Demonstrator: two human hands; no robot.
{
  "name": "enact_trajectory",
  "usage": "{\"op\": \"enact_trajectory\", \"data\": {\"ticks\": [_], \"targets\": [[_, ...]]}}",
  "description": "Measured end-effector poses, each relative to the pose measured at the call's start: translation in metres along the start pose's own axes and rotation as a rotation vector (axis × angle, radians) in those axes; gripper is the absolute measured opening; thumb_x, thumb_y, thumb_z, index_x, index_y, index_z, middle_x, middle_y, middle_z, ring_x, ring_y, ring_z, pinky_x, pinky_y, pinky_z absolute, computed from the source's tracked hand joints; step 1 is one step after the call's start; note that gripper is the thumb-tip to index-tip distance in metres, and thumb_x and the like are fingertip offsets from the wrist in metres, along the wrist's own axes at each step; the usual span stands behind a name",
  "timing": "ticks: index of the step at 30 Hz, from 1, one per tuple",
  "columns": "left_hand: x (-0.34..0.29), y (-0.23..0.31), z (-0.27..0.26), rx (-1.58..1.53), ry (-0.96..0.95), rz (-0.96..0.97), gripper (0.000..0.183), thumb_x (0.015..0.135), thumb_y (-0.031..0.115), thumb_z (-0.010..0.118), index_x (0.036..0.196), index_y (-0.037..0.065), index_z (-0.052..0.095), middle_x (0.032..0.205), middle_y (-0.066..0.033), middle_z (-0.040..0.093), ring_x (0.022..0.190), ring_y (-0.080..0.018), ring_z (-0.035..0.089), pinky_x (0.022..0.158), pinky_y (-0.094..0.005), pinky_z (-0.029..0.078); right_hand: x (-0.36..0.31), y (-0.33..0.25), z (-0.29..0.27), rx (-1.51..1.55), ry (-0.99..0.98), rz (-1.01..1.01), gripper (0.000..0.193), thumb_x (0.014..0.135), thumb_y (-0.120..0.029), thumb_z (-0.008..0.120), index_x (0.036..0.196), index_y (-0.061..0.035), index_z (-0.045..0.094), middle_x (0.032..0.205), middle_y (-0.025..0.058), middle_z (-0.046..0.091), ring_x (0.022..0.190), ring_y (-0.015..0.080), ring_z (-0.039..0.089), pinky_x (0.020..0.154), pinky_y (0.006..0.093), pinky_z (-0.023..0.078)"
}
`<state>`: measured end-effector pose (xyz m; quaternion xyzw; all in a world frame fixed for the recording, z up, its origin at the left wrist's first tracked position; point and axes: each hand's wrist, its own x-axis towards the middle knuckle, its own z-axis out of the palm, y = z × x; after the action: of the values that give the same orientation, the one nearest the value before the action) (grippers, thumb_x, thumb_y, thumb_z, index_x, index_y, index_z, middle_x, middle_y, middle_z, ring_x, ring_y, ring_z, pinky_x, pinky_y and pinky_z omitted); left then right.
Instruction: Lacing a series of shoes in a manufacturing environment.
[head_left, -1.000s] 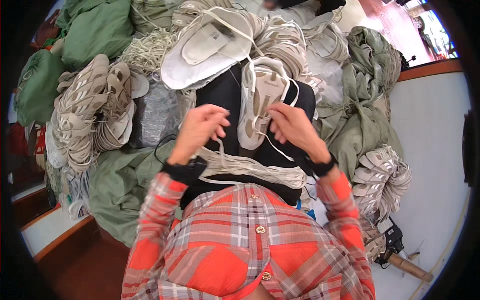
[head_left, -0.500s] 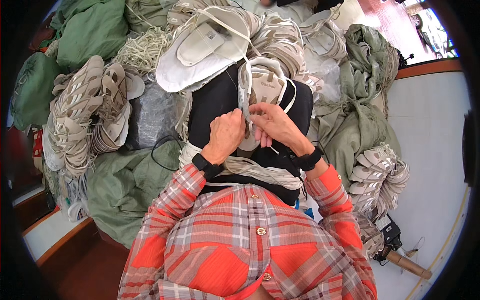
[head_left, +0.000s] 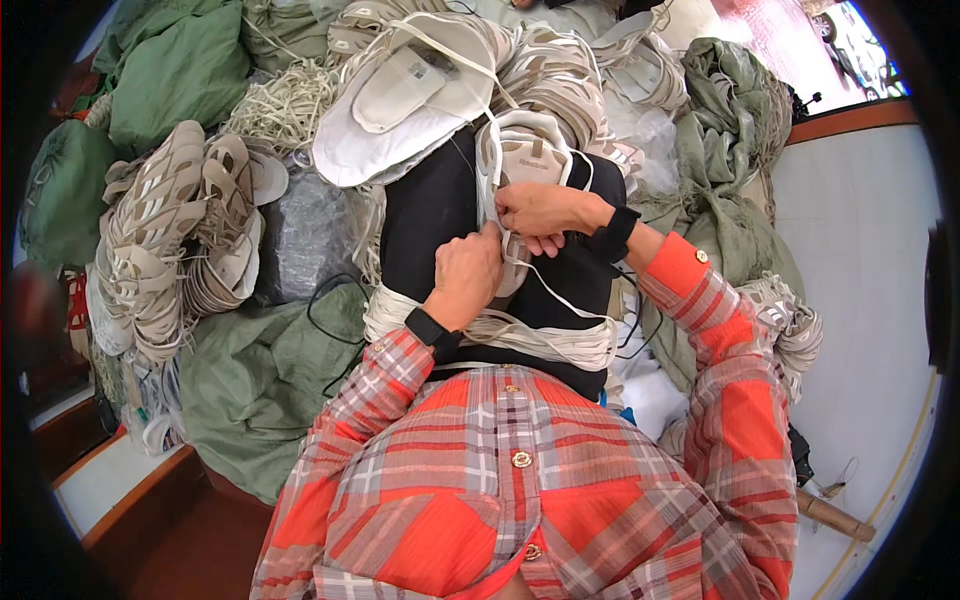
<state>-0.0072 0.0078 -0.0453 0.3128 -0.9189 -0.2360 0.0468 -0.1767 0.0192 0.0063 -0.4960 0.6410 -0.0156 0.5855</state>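
A beige-and-white shoe upper (head_left: 533,160) lies across my black-clad thighs, its toe end toward me. My left hand (head_left: 468,268) is closed, fingertips gripping the upper's left lacing edge. Just above it, my right hand (head_left: 548,212) pinches at that same edge, thumb and forefinger together on what looks like a white shoelace (head_left: 560,290); the fingertips partly hide it. This lace trails from under my hands to the right across my lap. A bundle of white laces (head_left: 545,338) lies over my lap, close to my waist.
Stacked shoe uppers (head_left: 155,245) sit at left, with more (head_left: 555,75) beyond my knees. A large white shoe piece (head_left: 370,120) rests over my left knee. Green sacks (head_left: 270,385) surround me. Loose laces (head_left: 285,105) are heaped at far left. A white panel (head_left: 860,260) stands right.
My right hand has moved up along the upper's edge and its forearm has swung outward right. My left hand has shifted slightly down. More lace now trails across my lap.
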Motion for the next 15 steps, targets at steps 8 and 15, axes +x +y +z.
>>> {"op": "enact_trajectory", "data": {"ticks": [8, 15], "targets": [[0.021, -0.011, -0.004, -0.630, -0.179, -0.258, 0.025, 0.087, 0.017, 0.050, 0.074, -0.002, 0.060, 0.054, -0.0150, 0.056, 0.045, -0.0299, 0.054, 0.049, -0.0395, 0.043, 0.004, 0.012, 0.010, 0.191, 0.088, -0.057, 0.016, 0.085, -0.008, 0.040, 0.092, 0.0037, 0.048, 0.060, 0.0111, 0.060, 0.043, 0.0205, 0.058, 0.035, 0.0312, 0.045], [0.006, 0.010, -0.015, -0.098, 0.340, 0.167, 0.019, 0.082, 0.022, 0.059, 0.073, 0.006, 0.057, 0.065, -0.0085, 0.053, 0.069, -0.0285, 0.053, 0.064, -0.0381, 0.040, -0.080, -0.003, -0.002, -0.308, 1.372, -0.323, 0.020, 0.082, -0.007, 0.058, 0.096, 0.0005, 0.047, 0.086, 0.0203, 0.061, 0.068, 0.0288, 0.066, 0.053, 0.0341, 0.054]]}}
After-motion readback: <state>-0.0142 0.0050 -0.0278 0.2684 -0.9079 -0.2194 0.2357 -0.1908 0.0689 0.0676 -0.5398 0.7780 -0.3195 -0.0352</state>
